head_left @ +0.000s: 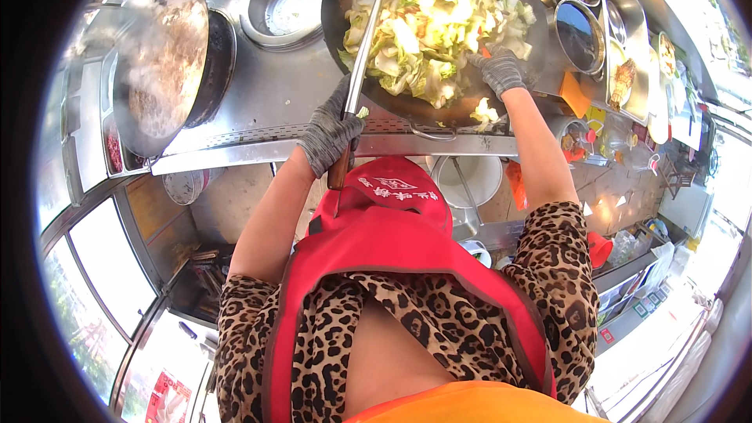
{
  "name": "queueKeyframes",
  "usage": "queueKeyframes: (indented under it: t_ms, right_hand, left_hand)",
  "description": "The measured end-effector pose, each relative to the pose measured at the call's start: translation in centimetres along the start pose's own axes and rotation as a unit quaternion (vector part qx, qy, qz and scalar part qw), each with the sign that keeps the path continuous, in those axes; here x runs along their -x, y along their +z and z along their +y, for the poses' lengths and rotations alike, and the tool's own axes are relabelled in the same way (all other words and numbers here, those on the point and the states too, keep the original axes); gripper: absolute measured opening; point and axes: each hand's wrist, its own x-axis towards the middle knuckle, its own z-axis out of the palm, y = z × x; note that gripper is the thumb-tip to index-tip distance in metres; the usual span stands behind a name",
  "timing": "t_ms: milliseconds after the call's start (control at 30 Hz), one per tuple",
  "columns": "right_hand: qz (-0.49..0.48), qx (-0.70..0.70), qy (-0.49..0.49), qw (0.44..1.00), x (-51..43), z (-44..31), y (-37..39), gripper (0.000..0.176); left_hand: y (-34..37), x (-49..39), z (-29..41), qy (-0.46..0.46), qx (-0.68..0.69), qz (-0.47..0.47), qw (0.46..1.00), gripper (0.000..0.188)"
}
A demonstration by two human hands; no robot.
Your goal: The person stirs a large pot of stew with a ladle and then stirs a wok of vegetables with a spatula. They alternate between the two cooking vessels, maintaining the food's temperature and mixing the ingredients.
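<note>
A large dark wok (343, 17) is heaped with chopped cabbage (423, 29), with a few orange-red bits among it. My left hand (332, 132), in a grey knit glove, is closed around the wooden handle of a long metal ladle (365, 41); the ladle's head rests in the wok's far side. My right hand (499, 70), also gloved, reaches over the wok's right side at the edge of the cabbage. Something small and red shows at its fingertips; whether the hand holds it cannot be told. A loose cabbage piece (484, 113) lies at the wok's near rim.
At the left, a steaming pan (167, 64) of brownish food overlaps a dark round pan (217, 70). A steel basin (252, 12) stands between it and the wok. Metal pots (578, 35) and trays (637, 94) line the right. A white bucket (487, 182) sits below the counter edge.
</note>
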Motion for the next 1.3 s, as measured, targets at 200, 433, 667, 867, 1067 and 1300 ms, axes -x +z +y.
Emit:
queueKeyframes:
  t_ms: [200, 433, 667, 867, 1067, 1300]
  right_hand:
    - [-0.022, 0.115, -0.056, 0.992, 4.5, -3.8, -3.3, 0.049]
    - [0.006, 0.242, -0.072, 0.967, 9.0, -5.0, -4.7, 0.045]
    - [0.038, 0.337, -0.147, 0.929, 14.0, -6.0, -5.9, 0.037]
    - [0.070, 0.396, -0.197, 0.894, 17.3, -6.5, -5.4, 0.034]
    - [0.085, 0.469, -0.235, 0.847, 18.8, -8.1, -7.3, 0.026]
    - [0.100, 0.586, -0.225, 0.772, 18.7, -10.6, -11.0, 0.029]
  left_hand:
    - [-0.1, 3.3, -0.6, 0.031, -0.085, 0.010, 0.996, 0.081]
    - [-3.0, 8.2, -2.7, 0.072, -0.226, 0.029, 0.971, 0.082]
    - [-5.5, 12.2, -2.7, -0.009, -0.343, 0.016, 0.939, 0.084]
    - [-7.4, 14.0, -4.1, 0.000, -0.440, 0.017, 0.898, 0.086]
    - [-8.3, 14.1, -4.7, -0.003, -0.592, 0.011, 0.806, 0.088]
    - [-9.6, 14.6, -4.6, 0.016, -0.628, 0.006, 0.778, 0.086]
